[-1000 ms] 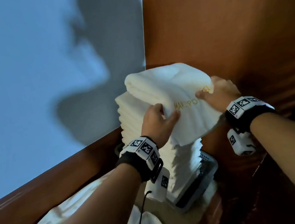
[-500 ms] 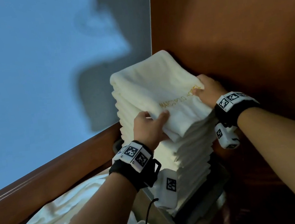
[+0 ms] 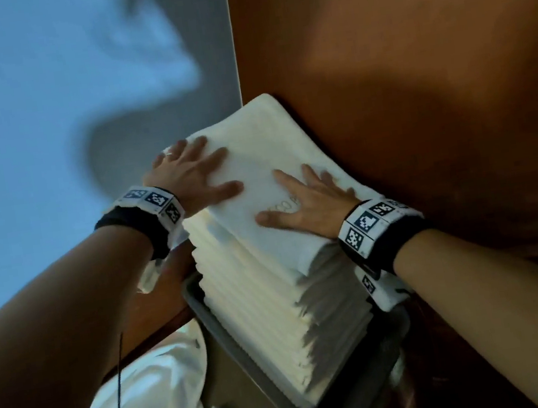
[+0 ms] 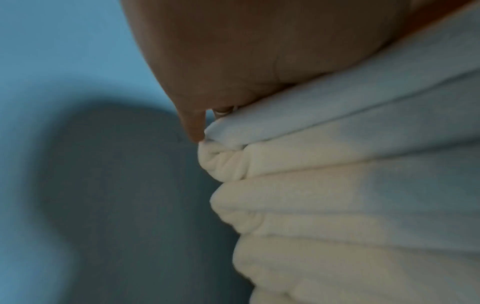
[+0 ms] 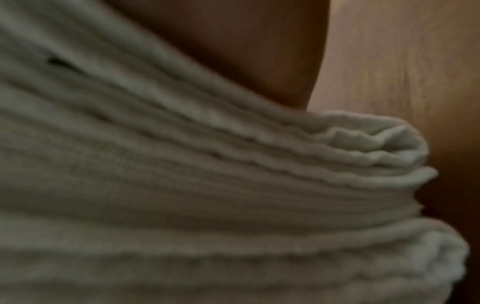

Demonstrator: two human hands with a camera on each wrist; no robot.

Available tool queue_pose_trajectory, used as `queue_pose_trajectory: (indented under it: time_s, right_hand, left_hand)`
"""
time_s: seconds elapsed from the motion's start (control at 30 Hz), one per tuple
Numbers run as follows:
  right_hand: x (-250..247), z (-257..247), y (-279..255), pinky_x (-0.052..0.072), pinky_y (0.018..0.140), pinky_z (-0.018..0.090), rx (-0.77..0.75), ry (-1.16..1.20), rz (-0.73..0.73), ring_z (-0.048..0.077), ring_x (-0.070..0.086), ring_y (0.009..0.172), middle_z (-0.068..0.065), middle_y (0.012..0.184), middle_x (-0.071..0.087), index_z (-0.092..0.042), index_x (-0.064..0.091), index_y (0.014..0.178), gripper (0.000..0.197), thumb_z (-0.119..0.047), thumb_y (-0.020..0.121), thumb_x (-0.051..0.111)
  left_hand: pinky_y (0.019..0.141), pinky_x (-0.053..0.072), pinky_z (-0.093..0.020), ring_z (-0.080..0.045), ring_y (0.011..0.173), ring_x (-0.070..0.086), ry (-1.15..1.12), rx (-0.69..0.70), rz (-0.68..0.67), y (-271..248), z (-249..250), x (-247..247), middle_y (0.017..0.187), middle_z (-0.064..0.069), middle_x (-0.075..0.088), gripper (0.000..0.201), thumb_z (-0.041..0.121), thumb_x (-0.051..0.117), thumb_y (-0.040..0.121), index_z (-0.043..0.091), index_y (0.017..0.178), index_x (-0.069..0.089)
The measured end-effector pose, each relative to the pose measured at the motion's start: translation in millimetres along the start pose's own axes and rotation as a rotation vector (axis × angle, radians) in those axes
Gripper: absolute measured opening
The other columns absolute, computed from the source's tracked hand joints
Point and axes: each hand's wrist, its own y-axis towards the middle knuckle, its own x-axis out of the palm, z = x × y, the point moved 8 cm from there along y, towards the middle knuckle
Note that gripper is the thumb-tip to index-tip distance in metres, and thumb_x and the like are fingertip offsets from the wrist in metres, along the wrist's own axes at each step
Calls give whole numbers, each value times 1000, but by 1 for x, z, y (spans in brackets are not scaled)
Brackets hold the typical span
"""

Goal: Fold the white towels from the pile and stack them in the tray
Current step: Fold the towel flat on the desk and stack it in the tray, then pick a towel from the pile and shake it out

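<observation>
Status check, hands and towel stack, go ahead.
Left hand and right hand flat on top towel. Stack fills tray. Wood panel crowds right.

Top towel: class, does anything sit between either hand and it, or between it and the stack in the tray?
Nothing visible. The left hand and right hand press flat on the top towel, which lies directly on the stack in the tray.

Tall stack of folded white terry towels (image 3: 273, 293) standing in a grey plastic tray (image 3: 247, 355), against a brown wooden panel (image 3: 413, 62). Left hand (image 3: 188, 177) and right hand (image 3: 309, 203) press flat, fingers spread, atop the stack.
</observation>
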Motion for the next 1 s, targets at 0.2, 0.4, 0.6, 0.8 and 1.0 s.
queue_pose_trajectory:
  time_s: [0.2,0.4,0.6,0.8,1.0]
  right_hand:
    - [54,-3,14,-9,108,74,2,-50,-122,37,-29,145,2,160,-32,-59,-10,146,118,-103,49,40]
    - [56,0,21,-8,109,73,14,-68,-104,37,-27,146,1,161,-28,-58,-6,148,117,-103,51,41]
    - [35,0,9,-4,111,73,31,-105,-84,35,-18,149,-2,163,-22,-58,0,148,116,-102,49,42]
    - [6,-16,-20,41,102,47,7,-180,48,34,48,127,16,142,48,-25,52,127,87,-90,69,48]
    - [10,-93,-97,50,81,36,-129,-198,394,37,60,97,15,110,66,-9,68,98,30,-36,91,60]
  left_hand:
    - [124,15,-54,-30,155,-4,-85,-49,-140,11,-30,66,169,-2,-11,133,111,4,35,54,155,-2]
    - [121,17,-61,-29,155,-2,-96,-41,-115,14,-33,70,170,-1,-5,112,103,23,59,51,156,6]
    - [120,5,-65,-22,156,-9,7,-31,-167,-17,-19,34,168,5,-17,101,92,15,65,52,156,-3]
    - [122,21,-50,-27,153,20,-128,-25,-83,-94,-30,6,169,2,14,86,79,40,87,39,159,18]
    - [101,49,-41,-24,114,63,-166,-61,-79,-224,-86,4,120,2,70,48,57,61,92,26,128,65]
